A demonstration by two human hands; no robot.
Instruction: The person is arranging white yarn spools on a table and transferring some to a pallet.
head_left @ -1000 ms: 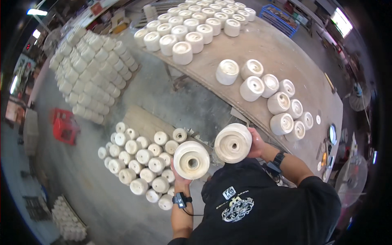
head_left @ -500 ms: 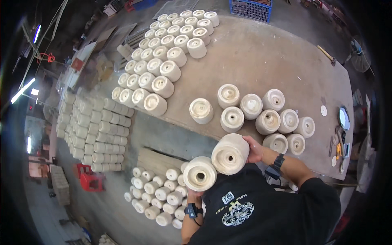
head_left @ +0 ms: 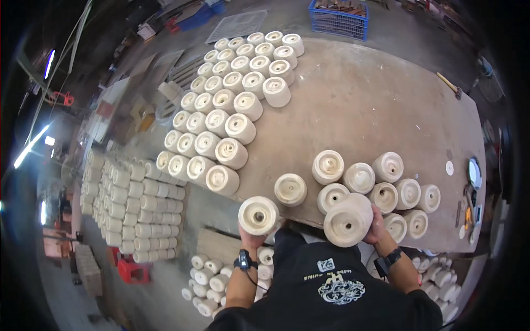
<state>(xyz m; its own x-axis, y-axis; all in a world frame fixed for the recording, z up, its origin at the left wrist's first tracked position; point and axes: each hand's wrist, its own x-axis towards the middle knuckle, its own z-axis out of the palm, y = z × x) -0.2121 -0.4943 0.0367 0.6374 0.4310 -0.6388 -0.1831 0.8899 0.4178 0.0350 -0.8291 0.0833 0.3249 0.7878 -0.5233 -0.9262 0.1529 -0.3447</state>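
My left hand [head_left: 253,238] is closed around the underside of a round, cream-white plaster mould [head_left: 267,225], whose face has a ringed hollow and a dark centre hole. It hangs just off the table's near edge. A second plaster mould [head_left: 341,229], with a wider rim and a small hole, is gripped from its right side by my right hand [head_left: 377,226]. That one is held over the near edge and partly covers a standing mould [head_left: 331,194] behind it. The two held moulds are well apart. Fingers under and behind them are partly hidden.
Several similar moulds [head_left: 383,197] stand in a loose group on the brown table [head_left: 353,105], with one mould [head_left: 290,189] to their left. Rows [head_left: 232,151] fill its left side. A hammer [head_left: 450,84] and small tools [head_left: 468,212] lie right. Stacked moulds [head_left: 138,201] and a red stool [head_left: 134,270] stand left.
The two held moulds were close together in front of me and have separated. My left hand has moved up and left, my right hand to the right. The view has shifted.
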